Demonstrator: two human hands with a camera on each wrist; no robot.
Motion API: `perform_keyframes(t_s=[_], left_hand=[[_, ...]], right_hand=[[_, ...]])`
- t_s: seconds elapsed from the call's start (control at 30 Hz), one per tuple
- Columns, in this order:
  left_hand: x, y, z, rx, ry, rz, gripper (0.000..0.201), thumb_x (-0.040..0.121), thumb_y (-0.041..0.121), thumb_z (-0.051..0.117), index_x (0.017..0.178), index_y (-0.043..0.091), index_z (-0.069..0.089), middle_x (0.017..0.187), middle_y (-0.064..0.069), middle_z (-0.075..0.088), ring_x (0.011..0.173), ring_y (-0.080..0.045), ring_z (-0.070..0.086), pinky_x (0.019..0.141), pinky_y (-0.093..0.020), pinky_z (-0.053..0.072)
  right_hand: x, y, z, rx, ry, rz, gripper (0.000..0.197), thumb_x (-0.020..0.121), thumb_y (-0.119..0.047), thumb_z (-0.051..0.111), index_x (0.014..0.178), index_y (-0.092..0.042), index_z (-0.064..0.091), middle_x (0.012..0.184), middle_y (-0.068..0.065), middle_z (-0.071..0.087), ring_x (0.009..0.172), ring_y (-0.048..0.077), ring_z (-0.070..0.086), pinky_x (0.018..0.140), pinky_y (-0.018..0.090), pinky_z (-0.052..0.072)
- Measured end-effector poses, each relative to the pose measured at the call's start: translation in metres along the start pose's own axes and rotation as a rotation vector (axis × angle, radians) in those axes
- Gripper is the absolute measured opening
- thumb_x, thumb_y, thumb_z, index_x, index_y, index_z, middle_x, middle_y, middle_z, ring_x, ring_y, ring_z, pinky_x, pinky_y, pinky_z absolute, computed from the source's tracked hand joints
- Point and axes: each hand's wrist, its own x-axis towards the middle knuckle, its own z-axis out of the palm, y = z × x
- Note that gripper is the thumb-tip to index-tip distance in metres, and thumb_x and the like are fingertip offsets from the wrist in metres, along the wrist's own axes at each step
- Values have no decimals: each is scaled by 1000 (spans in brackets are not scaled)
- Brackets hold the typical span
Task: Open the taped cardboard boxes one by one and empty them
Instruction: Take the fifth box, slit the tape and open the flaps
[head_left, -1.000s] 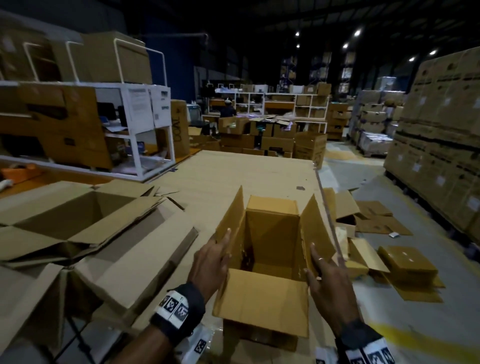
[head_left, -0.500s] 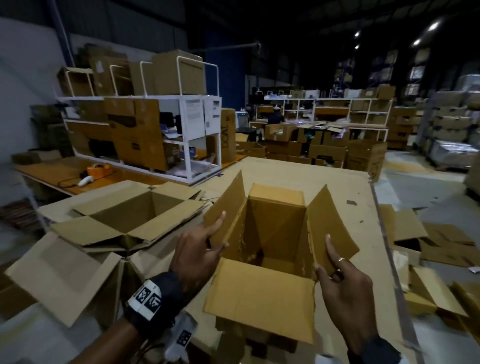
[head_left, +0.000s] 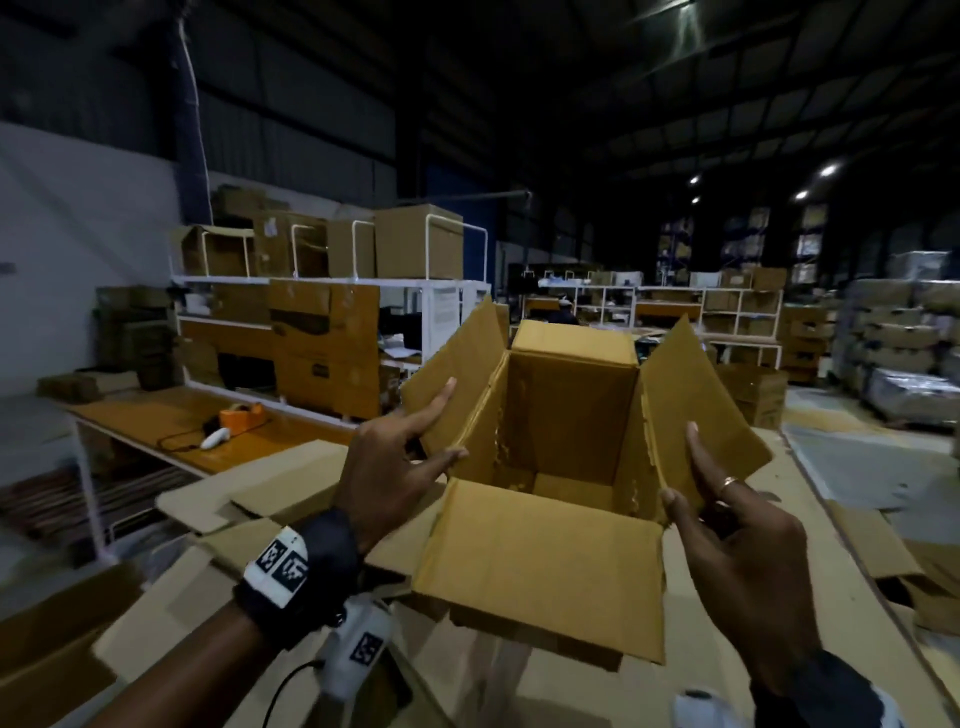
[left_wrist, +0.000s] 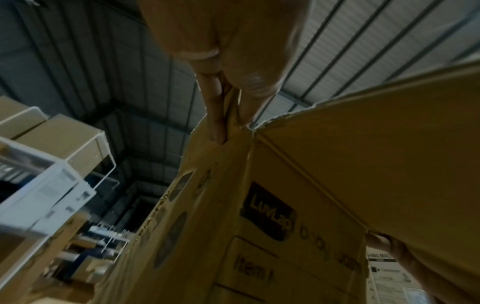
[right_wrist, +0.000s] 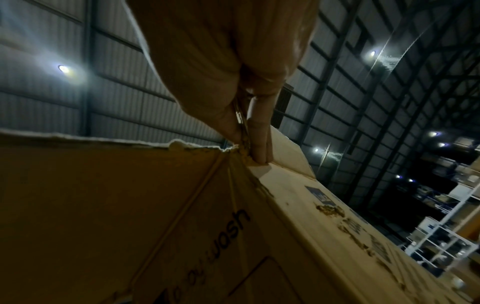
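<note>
Left hand (head_left: 387, 467): thumb inside, fingers (left_wrist: 217, 115) outside, pinching the box (head_left: 566, 426) wall at its near-left corner, just under the left flap (head_left: 457, 379). Index finger lies straight along that flap.

Box: held between both hands above the tabletop (head_left: 810, 566); whether its base touches is hidden. All four flaps stand open. Interior looks empty as far as the floor shows.

Right hand (head_left: 737, 540): same grip at the near-right corner, thumb inside, fingers (right_wrist: 257, 131) outside against the right flap (head_left: 696, 410).

Handling, judged: single-wall corrugated, light when empty, stiff along the walls, floppy at the flap creases. Torn edges at the corners suggest weak spots. Flaps are poor handles; the wall tops at opposite corners, as now, or the underside should carry it best. Surface dry, not slippery.
</note>
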Motion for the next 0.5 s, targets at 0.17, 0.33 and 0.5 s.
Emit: perform_keyframes(t_s=[0.17, 0.33, 0.5], left_hand=[[16, -55, -54, -40, 38, 65, 79, 78, 26, 82, 148, 22, 45, 117, -6, 70, 100, -1, 59, 86, -18, 52], [26, -105, -93, -80, 88, 89, 75, 79, 33, 77, 147, 18, 47, 118, -7, 68, 105, -6, 60, 86, -25, 56], [32, -162, -113, -109, 178, 74, 73, 79, 30, 78, 145, 16, 50, 113, 1, 66, 99, -6, 63, 84, -18, 56]], right_hand=[[10, -57, 52, 33, 32, -48, 73, 87, -6, 70, 150, -25, 38, 100, -8, 61, 80, 15, 67, 79, 33, 59], [16, -92, 99, 25, 52, -76, 72, 89, -10, 68, 152, -27, 37, 90, -4, 59, 78, 21, 69, 72, 41, 62], [30, -113, 153, 55, 20, -129, 71, 89, -8, 68, 151, -25, 39, 90, -17, 57, 80, 21, 69, 73, 37, 62]])
